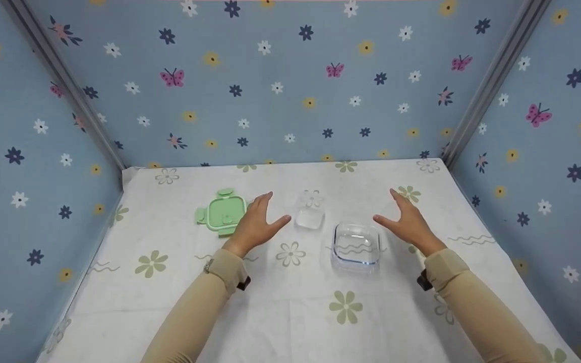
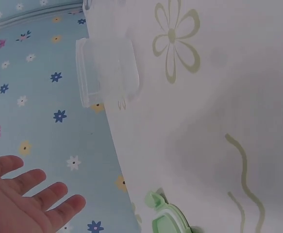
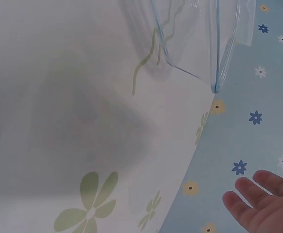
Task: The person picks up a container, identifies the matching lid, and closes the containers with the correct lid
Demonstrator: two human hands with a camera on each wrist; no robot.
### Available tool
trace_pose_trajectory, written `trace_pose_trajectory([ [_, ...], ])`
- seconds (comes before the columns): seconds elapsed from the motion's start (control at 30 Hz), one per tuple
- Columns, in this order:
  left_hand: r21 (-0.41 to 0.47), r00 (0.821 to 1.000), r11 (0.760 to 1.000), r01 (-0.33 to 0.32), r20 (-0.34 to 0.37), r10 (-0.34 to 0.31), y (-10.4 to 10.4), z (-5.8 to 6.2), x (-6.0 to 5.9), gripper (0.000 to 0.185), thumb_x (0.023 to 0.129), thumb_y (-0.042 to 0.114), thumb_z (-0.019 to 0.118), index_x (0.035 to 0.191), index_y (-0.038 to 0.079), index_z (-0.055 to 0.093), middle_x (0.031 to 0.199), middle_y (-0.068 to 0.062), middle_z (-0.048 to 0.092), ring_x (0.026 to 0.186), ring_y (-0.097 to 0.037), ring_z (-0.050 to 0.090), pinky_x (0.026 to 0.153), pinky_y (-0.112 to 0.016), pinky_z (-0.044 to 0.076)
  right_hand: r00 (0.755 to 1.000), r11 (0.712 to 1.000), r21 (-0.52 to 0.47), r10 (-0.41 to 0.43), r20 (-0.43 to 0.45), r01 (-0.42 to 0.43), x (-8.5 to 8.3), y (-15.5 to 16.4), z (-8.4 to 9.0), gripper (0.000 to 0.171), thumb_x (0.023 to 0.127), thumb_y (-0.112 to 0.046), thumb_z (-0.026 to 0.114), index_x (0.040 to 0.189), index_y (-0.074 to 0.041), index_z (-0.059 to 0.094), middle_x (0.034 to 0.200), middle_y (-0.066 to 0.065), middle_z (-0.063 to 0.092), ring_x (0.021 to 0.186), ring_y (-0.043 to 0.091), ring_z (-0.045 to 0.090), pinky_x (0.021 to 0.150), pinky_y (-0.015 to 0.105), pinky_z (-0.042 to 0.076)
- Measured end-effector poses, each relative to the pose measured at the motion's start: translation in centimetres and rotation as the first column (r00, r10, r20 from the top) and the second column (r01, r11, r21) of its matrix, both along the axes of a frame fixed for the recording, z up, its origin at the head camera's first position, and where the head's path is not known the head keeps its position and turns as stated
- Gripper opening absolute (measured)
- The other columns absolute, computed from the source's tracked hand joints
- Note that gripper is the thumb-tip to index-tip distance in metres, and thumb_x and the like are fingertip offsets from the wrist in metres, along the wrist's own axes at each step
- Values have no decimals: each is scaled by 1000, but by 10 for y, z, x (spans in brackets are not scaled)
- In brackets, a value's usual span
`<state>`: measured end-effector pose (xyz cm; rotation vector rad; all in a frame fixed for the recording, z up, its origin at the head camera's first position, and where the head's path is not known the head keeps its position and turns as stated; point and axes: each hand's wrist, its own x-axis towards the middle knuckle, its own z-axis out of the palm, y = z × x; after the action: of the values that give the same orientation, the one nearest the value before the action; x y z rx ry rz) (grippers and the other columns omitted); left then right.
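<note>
Counter (image 1: pixel 290 312): walled on left, back and right by patterned panels; open only at the near edge, where a broad bare stretch of cloth lies in front of all items. Obstacles, mid-counter, left to right: green lid (image 1: pixel 222 214), small clear container (image 1: pixel 310 218), large clear glass dish (image 1: pixel 356 247), with narrow gaps between them. Left hand (image 1: pixel 256 224) hovers between lid and small container, right hand (image 1: pixel 409 222) just right of the dish; bare cloth behind the row up to the back panel.
</note>
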<state>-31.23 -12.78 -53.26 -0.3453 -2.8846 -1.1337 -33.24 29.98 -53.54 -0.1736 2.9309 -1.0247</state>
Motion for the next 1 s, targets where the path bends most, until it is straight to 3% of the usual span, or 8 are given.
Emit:
trace_pose_trajectory([
  [0.27, 90, 998, 996, 11, 61, -17, 8, -2, 2, 100, 98, 57, 76, 171, 7, 29, 175, -20, 35, 158, -40, 43, 129, -57, 38, 1000, 992, -123, 0, 27, 3, 2, 0, -3, 98, 99, -41, 80, 172, -5, 25, 169, 30, 38, 153, 52, 42, 123, 68, 40],
  [0.53, 193, 997, 981, 32, 56, -43, 14, -5, 2, 95, 96, 49, 82, 168, 6, 37, 168, -21, 46, 147, -42, 55, 119, -57, 50, 998, 982, -188, 9, 69, 4, 4, 1, -2, 98, 98, -35, 83, 171, -2, 26, 166, 31, 42, 147, 51, 50, 121, 64, 45],
  [0.73, 242, 998, 970, 36, 48, -49, 20, -6, 4, 89, 96, 44, 84, 165, 5, 44, 163, -21, 52, 141, -40, 60, 113, -56, 55, 992, 983, -185, 9, 127, 15, 1, 2, -6, 92, 99, -32, 82, 169, -3, 31, 162, 29, 46, 145, 49, 53, 118, 62, 48],
  [1.0, 278, 995, 959, 48, 72, -71, 29, -11, 6, 88, 96, 42, 84, 165, 5, 43, 163, -20, 51, 140, -39, 60, 112, -55, 55, 990, 982, -188, 30, 136, -4, 3, 1, -13, 88, 98, -29, 82, 167, -1, 35, 158, 31, 50, 142, 49, 56, 117, 61, 50],
])
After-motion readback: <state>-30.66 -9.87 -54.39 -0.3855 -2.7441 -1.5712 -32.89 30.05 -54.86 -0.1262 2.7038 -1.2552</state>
